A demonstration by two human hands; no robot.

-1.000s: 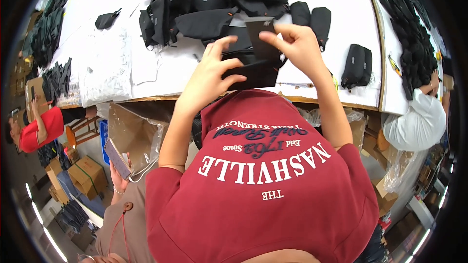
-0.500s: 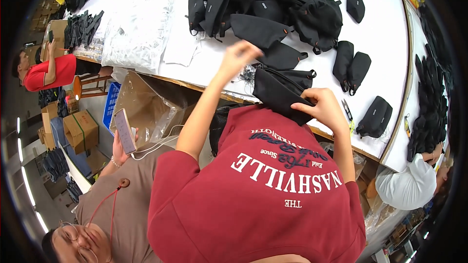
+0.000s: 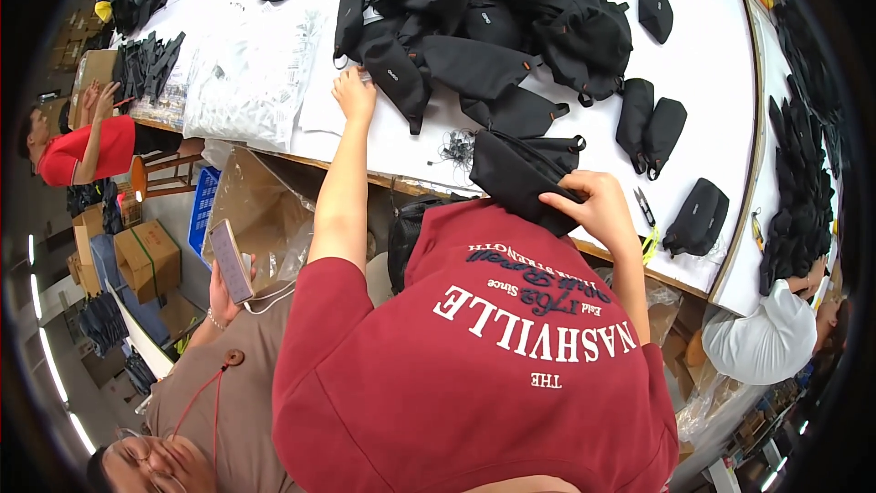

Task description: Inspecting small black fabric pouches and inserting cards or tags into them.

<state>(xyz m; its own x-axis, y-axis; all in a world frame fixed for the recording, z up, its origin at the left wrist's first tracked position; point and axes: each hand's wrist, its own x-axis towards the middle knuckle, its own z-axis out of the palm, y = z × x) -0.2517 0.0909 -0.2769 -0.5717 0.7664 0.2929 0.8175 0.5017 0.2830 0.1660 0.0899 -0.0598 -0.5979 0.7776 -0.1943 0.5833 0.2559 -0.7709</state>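
Note:
My right hand [image 3: 598, 205] is closed on the rim of a black zip pouch [image 3: 520, 169], its mouth partly unzipped, held against the table edge in front of me. Farther left, my left hand [image 3: 354, 96] reaches out over the table. Its curled fingers meet the corner of another black pouch [image 3: 398, 80], which lies slanted at the front of a heap of black pouches [image 3: 493, 0]. Between my hands, a small tangle of dark threads [image 3: 455, 148] rests on the white tabletop [image 3: 401, 151].
Right of the heap lie a pair of black pouches [image 3: 651, 126], thread snips [image 3: 645, 205] and a single pouch [image 3: 696, 217]. Clear plastic bags [image 3: 242, 82] are piled at the left. A person holding a phone [image 3: 231, 260] is close on my left; others stand farther off.
My left hand has moved left, from above the held pouch to the heap's near left corner. A pouch there has shifted toward me and turned. My right hand keeps its grip.

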